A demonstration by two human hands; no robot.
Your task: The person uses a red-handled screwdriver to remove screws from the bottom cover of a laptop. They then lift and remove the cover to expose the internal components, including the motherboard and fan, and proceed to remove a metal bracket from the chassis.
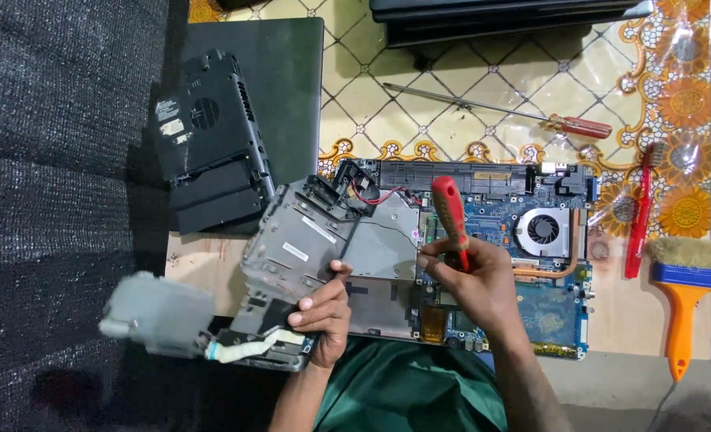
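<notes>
An opened laptop base [483,180] lies on the table with its blue circuit board [559,308] and round cooling fan [542,230] exposed. My right hand [471,284] grips a red-handled screwdriver [450,220] upright over the board's left part. My left hand [323,316] holds a grey metal drive cage [295,240], tilted up off the laptop's left end. A white flat cable [239,348] hangs below the cage.
A black laptop bottom cover [207,144] lies on a closed dark laptop [287,72] at the upper left. A long red-handled screwdriver [531,116], a red toothbrush [639,220] and an orange-handled paintbrush [683,280] lie to the right. A blurred grey object [155,312] sits lower left.
</notes>
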